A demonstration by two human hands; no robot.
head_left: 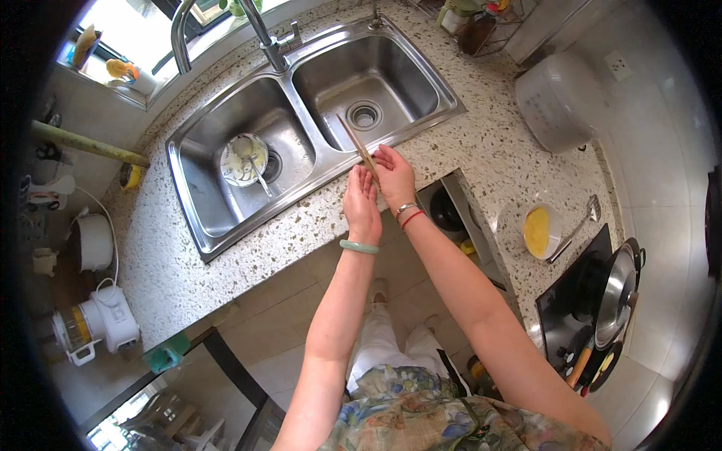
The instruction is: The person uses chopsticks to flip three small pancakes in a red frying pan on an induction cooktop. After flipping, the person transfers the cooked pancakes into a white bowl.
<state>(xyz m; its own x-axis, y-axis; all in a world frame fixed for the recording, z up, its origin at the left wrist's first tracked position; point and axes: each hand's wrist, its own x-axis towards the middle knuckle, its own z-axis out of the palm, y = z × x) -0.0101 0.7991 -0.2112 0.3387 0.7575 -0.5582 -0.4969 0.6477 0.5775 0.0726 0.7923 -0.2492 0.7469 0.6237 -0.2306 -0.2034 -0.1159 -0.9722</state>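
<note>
A bundle of slim wooden chopsticks [353,137] points up and left over the near rim of the sink. My left hand [362,204] and my right hand [395,179] face each other palm to palm, with the chopsticks pressed between them. The fingers of both hands are fairly straight around the chopsticks' lower part, which the palms hide. In the left basin [218,124] lies a bowl [235,170] with pale residue, and a spoon [259,177] rests in it. The right basin [398,75] holds only its drain.
The faucet [267,45] rises behind the sink. On the right counter stand a bowl of yellow food [537,231], a metal-ended utensil [577,229] and a large pale container [553,105]. Pans with a lid [615,297] sit on the stove. A white appliance [113,319] occupies the left.
</note>
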